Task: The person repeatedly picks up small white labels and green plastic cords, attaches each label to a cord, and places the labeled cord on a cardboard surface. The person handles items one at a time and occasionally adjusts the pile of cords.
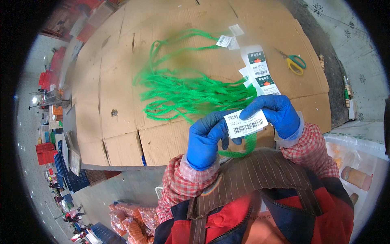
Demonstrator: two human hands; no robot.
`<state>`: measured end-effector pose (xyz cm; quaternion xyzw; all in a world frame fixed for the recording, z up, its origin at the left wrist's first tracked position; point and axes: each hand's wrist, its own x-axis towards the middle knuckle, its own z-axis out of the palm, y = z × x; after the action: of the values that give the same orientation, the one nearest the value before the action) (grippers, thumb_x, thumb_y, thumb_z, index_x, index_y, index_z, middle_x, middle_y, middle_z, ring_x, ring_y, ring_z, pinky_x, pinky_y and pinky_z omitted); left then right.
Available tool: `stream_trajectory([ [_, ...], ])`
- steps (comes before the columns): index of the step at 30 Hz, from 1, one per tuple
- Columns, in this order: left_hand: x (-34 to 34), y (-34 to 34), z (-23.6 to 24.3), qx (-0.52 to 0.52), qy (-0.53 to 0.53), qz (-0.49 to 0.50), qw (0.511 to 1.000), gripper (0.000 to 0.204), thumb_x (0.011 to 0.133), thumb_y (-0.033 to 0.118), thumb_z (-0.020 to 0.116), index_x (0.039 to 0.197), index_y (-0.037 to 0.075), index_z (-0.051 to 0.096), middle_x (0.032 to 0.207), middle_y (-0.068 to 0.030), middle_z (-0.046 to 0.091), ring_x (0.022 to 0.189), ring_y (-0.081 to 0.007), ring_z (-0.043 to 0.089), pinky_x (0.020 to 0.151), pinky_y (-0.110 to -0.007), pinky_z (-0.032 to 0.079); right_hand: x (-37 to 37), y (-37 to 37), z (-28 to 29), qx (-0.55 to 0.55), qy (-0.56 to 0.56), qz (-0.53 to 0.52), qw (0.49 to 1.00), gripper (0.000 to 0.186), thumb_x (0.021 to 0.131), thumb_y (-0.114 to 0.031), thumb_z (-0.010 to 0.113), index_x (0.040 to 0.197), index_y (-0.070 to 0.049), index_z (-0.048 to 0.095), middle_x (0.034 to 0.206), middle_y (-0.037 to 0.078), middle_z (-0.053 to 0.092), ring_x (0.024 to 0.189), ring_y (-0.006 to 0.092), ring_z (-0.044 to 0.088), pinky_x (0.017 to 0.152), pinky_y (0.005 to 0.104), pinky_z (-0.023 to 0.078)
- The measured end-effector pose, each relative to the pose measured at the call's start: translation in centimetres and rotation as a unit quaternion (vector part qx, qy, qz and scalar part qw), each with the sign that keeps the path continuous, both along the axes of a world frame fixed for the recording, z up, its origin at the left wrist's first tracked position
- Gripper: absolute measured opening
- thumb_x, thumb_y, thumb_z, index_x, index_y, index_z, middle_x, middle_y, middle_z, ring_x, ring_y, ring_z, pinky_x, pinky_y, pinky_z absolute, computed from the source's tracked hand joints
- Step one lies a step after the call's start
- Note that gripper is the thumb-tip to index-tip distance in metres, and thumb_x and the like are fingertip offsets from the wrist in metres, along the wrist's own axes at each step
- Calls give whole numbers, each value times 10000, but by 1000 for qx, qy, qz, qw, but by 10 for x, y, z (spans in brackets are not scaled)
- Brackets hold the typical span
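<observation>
brown cardboard-covered worktop (120, 85): open stretch left of loose green mesh-strand bundle (191, 92). blue-gloved left hand (204, 138), blue-gloved right hand (281, 114) close together near worktop's near side, fingers pinching white rectangular paper label (248, 127) between them; printed face toward wearer, long axis left-right, right end slightly higher.

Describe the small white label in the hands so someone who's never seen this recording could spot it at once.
On the big cardboard-topped table, find the bundle of green mesh. Below its right end, the blue-gloved left hand and right hand hold a small barcoded white label. The strip of labels with dark green panels lies on the cardboard; this one alone is held up.
</observation>
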<state>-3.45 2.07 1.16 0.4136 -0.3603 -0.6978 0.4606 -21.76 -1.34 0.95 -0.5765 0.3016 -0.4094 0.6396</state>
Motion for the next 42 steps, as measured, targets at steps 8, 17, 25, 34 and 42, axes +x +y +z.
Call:
stream_trajectory([
  [8, -2, -4, -4, 15, -37, 11, 999, 214, 783, 170, 523, 892, -12, 555, 688, -75, 565, 547, -101, 500, 442, -193, 363, -2, 0, -2, -21, 41, 27, 999, 295, 664, 110, 382, 839, -1, 591, 830, 86, 597, 805, 141, 557, 738, 256, 433],
  [17, -4, -5, -9, -54, -178, 173, 967, 87, 729, -5, 565, 809, -34, 585, 736, -50, 575, 652, -88, 492, 595, -215, 415, -12, -13, 7, 146, 23, 56, 988, 413, 790, -116, 478, 1162, 27, 367, 1034, 140, 522, 806, 174, 545, 645, 228, 434],
  [25, 3, -18, -12, 12, -205, -49, 978, 73, 717, 55, 597, 780, 17, 603, 645, -25, 557, 518, -68, 485, 427, -197, 384, -5, -3, -18, 81, 163, -61, 981, 124, 782, -113, 515, 787, -13, 588, 655, 47, 558, 565, 76, 499, 498, 192, 402],
  [34, 126, -194, 79, -469, -366, 278, 754, 232, 789, 117, 471, 949, -47, 512, 875, -151, 573, 716, -233, 597, 506, -227, 458, -80, -98, -50, -139, 236, -266, 924, 337, 816, -158, 475, 1122, -22, 440, 1062, 94, 505, 979, 163, 467, 838, 267, 357],
  [42, 52, -312, 35, -509, -716, 149, 454, 641, 656, 65, 614, 1220, 60, 311, 1086, -155, 483, 939, -263, 501, 796, -320, 403, -71, -117, -56, -211, 416, -333, 820, 522, 724, -212, 597, 1166, -35, 385, 1161, 148, 418, 1092, 276, 377, 904, 335, 294],
])
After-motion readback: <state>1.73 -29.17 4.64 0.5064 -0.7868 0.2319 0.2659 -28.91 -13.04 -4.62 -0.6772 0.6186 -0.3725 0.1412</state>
